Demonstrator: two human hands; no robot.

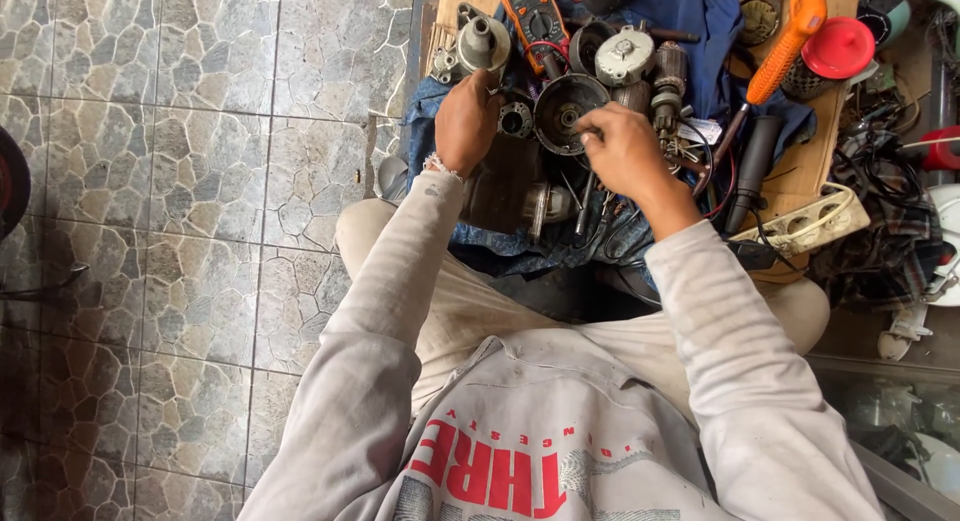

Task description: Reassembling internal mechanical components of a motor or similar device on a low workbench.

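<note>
Now, your hands: both sit at 12 o'clock of your lap, over a blue cloth [690,11] littered with motor parts.
Left hand [466,121]: curled, knuckles up, just below the grey housing [482,41]; you cannot tell whether it clasps anything.
Right hand [622,149]: fingertips pinched together at the rim of the black bowl [568,111], at the bowl's 4 o'clock; what they pinch is too small to tell.
Bowl: round, dark, open side up, between your hands, on the cloth.
Multimeter [533,13]: at 11 o'clock of the bowl.
Armature [667,76]: at 2 o'clock of the bowl, near your right hand.
Orange tool [787,43]: at 2 o'clock of your right hand, well apart.
Power strip [805,221]: at 4 o'clock of your right hand.
</note>
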